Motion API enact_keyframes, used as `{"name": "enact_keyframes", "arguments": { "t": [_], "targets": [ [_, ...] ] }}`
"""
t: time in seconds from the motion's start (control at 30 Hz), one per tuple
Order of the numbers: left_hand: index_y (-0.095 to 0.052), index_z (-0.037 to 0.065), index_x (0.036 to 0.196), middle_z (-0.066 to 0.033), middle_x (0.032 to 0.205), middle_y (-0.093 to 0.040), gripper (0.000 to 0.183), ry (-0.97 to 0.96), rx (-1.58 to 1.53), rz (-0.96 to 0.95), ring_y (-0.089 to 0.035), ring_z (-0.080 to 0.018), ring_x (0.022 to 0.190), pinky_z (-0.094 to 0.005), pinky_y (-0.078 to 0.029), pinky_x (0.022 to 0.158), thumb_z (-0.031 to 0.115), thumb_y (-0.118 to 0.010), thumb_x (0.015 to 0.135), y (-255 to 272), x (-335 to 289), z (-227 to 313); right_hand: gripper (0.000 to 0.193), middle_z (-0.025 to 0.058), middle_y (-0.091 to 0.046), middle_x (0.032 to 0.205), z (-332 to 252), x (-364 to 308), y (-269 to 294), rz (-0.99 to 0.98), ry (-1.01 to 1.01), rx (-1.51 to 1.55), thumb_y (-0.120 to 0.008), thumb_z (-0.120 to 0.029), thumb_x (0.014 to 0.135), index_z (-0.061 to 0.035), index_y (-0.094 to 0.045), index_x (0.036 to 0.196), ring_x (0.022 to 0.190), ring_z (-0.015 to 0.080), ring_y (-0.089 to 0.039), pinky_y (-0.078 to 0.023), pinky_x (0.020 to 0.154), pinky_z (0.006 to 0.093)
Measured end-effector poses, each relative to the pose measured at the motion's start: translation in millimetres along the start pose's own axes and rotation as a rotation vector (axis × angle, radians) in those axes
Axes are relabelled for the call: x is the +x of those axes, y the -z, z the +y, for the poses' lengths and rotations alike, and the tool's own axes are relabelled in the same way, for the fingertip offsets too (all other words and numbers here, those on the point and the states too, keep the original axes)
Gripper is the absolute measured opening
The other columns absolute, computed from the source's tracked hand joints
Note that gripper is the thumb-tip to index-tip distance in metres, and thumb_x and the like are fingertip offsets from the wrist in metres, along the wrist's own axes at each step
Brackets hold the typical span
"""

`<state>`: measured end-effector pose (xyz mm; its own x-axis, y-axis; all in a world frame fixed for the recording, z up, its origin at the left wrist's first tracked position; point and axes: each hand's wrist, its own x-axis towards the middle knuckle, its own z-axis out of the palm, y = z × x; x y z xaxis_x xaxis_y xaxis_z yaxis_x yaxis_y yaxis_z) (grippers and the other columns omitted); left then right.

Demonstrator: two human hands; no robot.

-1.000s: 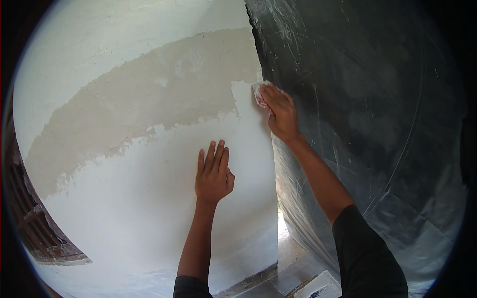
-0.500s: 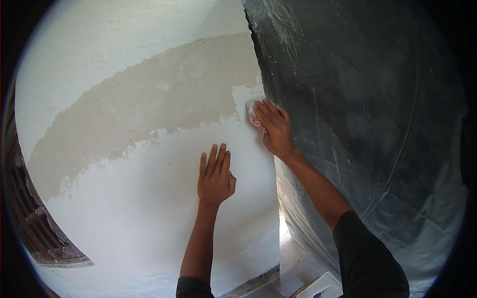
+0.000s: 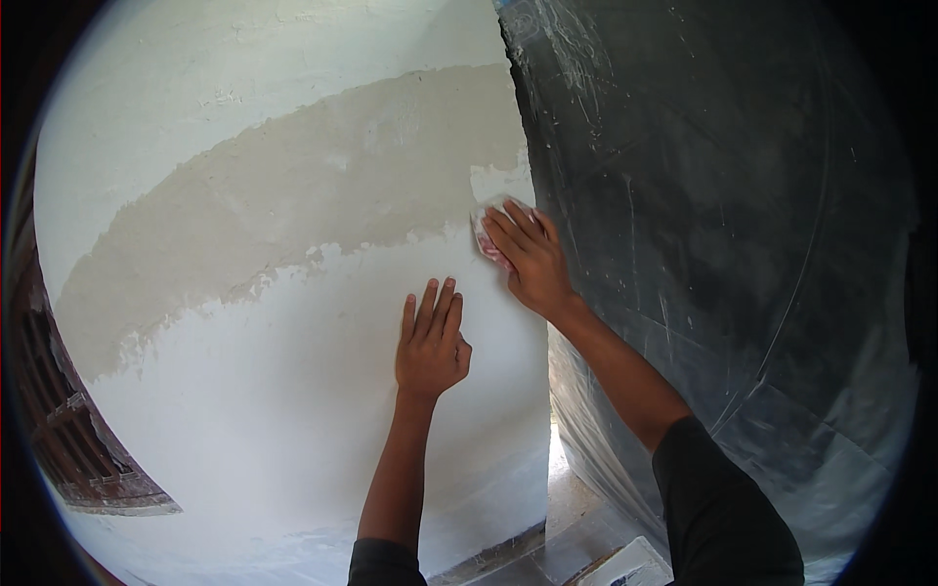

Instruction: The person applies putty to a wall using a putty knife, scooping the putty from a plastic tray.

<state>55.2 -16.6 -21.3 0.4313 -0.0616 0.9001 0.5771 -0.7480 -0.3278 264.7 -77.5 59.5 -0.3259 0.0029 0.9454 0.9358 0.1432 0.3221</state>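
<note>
A white wall (image 3: 293,391) with a broad beige unpainted band (image 3: 322,186) fills the left and middle of the head view. My right hand (image 3: 532,256) presses a reddish, white-dusted piece of sandpaper (image 3: 489,244) flat to the wall, close to its right edge. The sandpaper lies by the lower right end of the beige band, over a white patch; my fingers cover much of it. Lower and to the left, my left hand (image 3: 431,344) rests on the smooth white part, fingers stretched upward and holding nothing.
Dark plastic sheeting (image 3: 713,215) hangs along the wall's right edge. A brown slatted wooden frame (image 3: 73,430) stands at the far left. At the bottom, right of the wall's foot, lies a pale rectangular object (image 3: 625,565) with smears on it.
My right hand has slid the sandpaper left and slightly down across the wall. My left hand stays at about the same spot on the wall; the whole view has shifted slightly.
</note>
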Motion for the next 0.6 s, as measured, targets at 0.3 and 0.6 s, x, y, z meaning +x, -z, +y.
{"name": "enact_keyframes", "arguments": {
  "t": [0.3,0.6],
  "targets": [
    [-0.06,0.0,0.13,-0.0144,0.149,-0.055,0.051,-0.014,-0.01,-0.002,-0.043,-0.0322,0.145,-0.0552,-0.025,0.122,0.012,-0.054,0.081,-5,4,6,0.041,0.0106,-0.063,0.138,40,144,-14,0.164,0.051,0.075,-0.062,0.001,0.086,-0.0071,-0.065,0.125,0.134,0.0318,-0.053,-0.034,0.11,0.0503],
    [-0.06,-0.001,0.129,-0.0144,0.148,-0.056,0.05,0.003,-0.009,0.001,-0.044,-0.0326,0.145,-0.0549,-0.026,0.122,0.011,-0.053,0.081,-4,-1,1,0.052,0.0101,-0.066,0.135,22,-12,7,0.052,-0.007,0.1,-0.061,0.004,0.083,-0.0078,-0.065,0.133,0.135,0.0304,-0.056,-0.032,0.115,0.0499]
  ]
}}
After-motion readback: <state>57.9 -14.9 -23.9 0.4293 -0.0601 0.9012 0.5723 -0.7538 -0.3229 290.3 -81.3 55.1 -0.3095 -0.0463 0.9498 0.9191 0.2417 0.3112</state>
